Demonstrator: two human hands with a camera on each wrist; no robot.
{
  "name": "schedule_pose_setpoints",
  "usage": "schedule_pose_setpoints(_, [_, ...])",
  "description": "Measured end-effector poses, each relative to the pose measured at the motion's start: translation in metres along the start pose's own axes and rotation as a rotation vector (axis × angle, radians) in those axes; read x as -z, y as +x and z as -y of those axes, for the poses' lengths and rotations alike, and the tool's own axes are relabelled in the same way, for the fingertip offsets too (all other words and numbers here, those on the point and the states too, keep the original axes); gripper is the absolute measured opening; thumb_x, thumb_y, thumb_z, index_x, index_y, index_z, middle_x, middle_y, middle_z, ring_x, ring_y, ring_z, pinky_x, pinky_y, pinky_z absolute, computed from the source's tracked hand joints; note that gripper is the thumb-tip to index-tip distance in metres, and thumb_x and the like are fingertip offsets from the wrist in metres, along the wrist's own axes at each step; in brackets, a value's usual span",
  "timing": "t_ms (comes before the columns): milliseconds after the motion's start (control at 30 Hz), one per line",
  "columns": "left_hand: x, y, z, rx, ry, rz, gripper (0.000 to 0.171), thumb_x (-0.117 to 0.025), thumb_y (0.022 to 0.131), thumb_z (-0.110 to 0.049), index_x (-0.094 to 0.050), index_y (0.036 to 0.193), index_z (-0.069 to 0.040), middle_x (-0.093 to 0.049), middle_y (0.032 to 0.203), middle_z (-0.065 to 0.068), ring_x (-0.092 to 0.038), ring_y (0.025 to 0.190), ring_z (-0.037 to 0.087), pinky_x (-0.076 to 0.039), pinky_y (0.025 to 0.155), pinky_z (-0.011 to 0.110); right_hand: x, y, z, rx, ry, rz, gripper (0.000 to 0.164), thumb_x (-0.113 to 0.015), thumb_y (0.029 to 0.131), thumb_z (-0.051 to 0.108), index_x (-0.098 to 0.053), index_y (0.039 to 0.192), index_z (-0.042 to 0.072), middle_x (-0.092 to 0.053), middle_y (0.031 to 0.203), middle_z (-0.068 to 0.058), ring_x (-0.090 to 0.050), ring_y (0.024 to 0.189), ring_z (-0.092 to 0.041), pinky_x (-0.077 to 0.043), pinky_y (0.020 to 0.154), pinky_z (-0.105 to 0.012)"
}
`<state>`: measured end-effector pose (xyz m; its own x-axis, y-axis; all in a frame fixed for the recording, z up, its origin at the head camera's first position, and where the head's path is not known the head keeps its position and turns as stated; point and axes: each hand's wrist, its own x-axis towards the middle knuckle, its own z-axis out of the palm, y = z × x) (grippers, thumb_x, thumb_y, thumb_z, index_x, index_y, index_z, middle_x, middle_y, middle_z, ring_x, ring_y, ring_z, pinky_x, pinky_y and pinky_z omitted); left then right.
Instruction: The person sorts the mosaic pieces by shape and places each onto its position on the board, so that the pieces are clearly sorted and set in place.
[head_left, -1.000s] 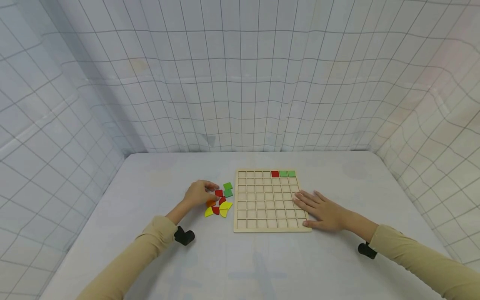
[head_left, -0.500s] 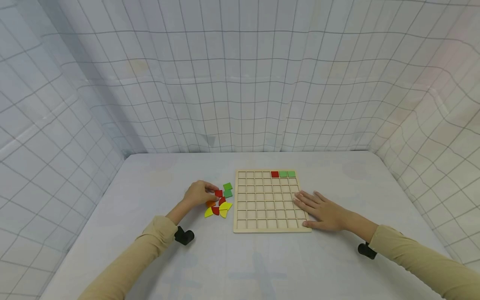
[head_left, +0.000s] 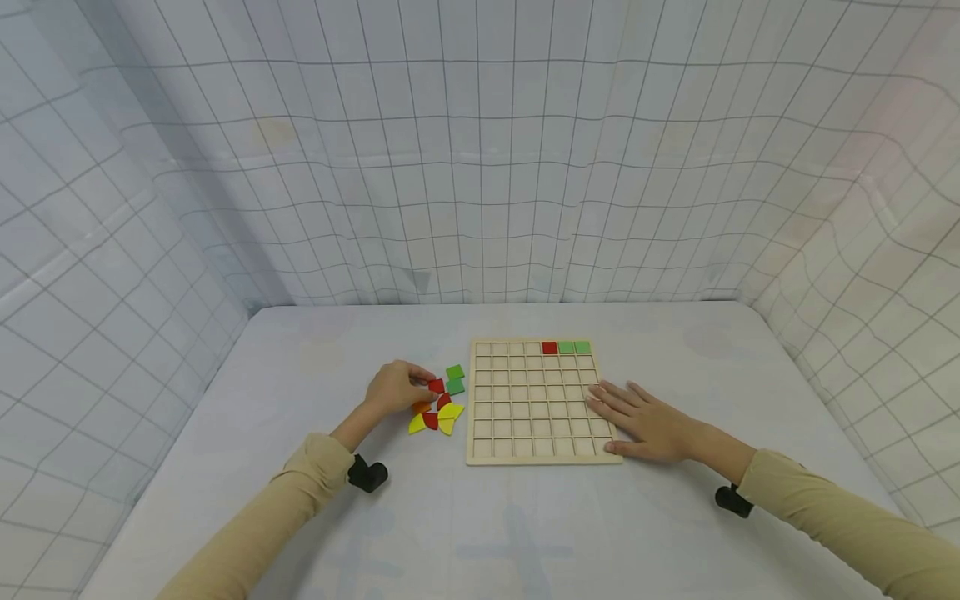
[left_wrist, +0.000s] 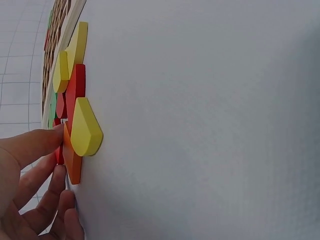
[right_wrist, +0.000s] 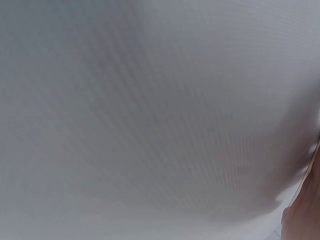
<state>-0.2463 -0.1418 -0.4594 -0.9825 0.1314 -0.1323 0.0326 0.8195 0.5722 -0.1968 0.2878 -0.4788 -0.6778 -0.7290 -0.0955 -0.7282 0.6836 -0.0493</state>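
My left hand point(head_left: 393, 388) is at a small cluster of coloured tiles left of the wooden grid board point(head_left: 482, 461). Its thumb and forefinger pinch a red square tile point(head_left: 437, 386), mostly hidden behind the thumb in the left wrist view. Right beside the thumb lie an orange tile point(left_wrist: 73, 162) and a yellow tile point(left_wrist: 86, 129). Two green square tiles point(head_left: 456, 387) sit just right of the red one. With fingers spread, my right hand point(head_left: 651, 427) rests on the board's right edge; only a sliver of it shows in the right wrist view.
In the board's far row, a red tile point(head_left: 550, 348) and two light green tiles point(head_left: 574, 347) fill cells toward the right. Yellow pieces point(head_left: 448, 417) and red curved pieces lie nearer me in the cluster. A gridded white curtain point(head_left: 480, 167) stands behind the white table point(head_left: 525, 525).
The pinched red tile and the left hand shift only very slightly to the left. The right hand and the board stay where they were.
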Motion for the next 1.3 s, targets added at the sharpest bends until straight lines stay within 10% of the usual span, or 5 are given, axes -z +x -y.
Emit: schedule_pose_setpoints(1300, [0.005, 0.006, -0.023, -0.109, 0.048, -0.078, 0.033, -0.075, 0.081, -0.030, -0.074, 0.108, -0.010, -0.073, 0.103, 0.007, -0.056, 0.064, 0.014, -0.043, 0.052, 0.022, -0.002, 0.001, -0.003, -0.003, 0.019, 0.009, 0.075, -0.040, 0.098, 0.056, -0.015, 0.155, 0.015, -0.012, 0.163, -0.005, -0.012, 0.150, -0.029, -0.014, 0.116, -0.058])
